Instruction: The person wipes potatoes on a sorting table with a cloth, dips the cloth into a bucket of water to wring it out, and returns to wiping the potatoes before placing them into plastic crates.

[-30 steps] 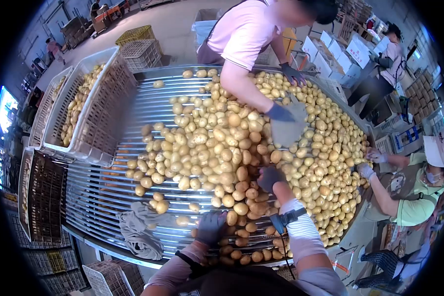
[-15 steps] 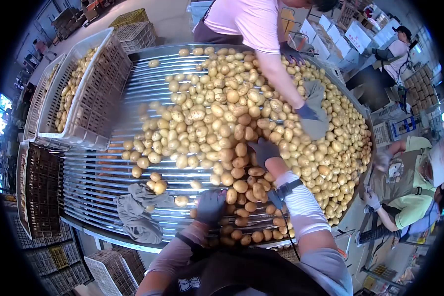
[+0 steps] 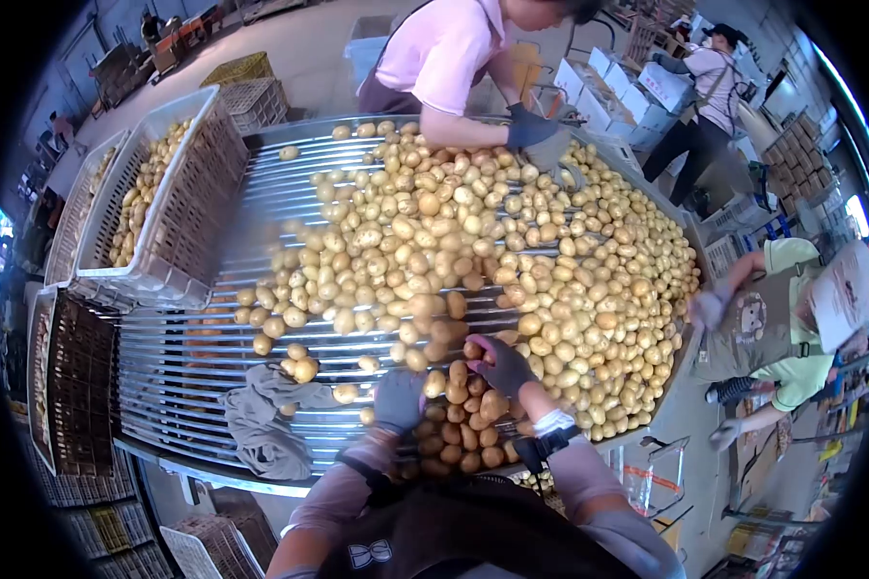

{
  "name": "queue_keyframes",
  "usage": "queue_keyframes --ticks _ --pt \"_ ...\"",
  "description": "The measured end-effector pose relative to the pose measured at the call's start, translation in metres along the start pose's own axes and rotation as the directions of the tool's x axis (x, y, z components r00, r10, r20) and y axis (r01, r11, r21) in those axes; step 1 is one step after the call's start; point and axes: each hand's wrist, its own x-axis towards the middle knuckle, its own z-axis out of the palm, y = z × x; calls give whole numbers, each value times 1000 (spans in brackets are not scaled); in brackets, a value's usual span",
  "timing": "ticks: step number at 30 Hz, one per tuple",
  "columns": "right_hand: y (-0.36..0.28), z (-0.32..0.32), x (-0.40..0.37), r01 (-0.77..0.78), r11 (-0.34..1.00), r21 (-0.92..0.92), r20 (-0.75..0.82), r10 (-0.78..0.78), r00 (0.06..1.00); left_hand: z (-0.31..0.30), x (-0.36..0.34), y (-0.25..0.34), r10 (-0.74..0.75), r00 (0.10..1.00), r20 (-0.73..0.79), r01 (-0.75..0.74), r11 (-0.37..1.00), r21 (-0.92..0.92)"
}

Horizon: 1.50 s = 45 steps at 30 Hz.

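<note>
My left hand [image 3: 399,399], in a grey glove, lies with its fingers stretched out on the metal roller bars [image 3: 188,362], beside a heap of brown potatoes [image 3: 459,425] close to my body. My right hand [image 3: 502,367], gloved too, bends inward at the right of this heap. Its fingertips close round a brown potato [image 3: 473,349], partly hidden by the glove. Beyond my hands spread many pale yellow potatoes [image 3: 396,232]. A crumpled grey cloth [image 3: 270,415] rests on the bars left of my left hand.
Across the rollers a co-worker in pink [image 3: 444,58] handles a grey cloth [image 3: 548,152] over the potatoes. Another person in a green shirt [image 3: 782,299] stands at the right. A white crate [image 3: 179,207] of potatoes and a brown crate [image 3: 82,386] line the left edge.
My right hand has drawn back toward me from the middle of the pile, opening a gap of bare bars. The co-worker's hand and cloth have moved away toward the far edge.
</note>
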Motion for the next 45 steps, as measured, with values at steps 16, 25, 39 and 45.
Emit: queue_keyframes --ticks 16,25,39,45 --pt "-75 9 -193 154 -148 977 -142 93 986 -52 34 137 418 875 -243 -461 569 -681" --pt "-1 30 -289 218 -669 710 -346 -62 936 -22 13 184 692 707 -146 -318 127 -940" --pt "67 194 -594 983 -142 118 -388 905 177 -2 -9 61 433 715 550 534 171 -828" --pt "120 225 -660 975 143 171 -136 983 -121 5 -14 41 403 855 328 157 402 -902"
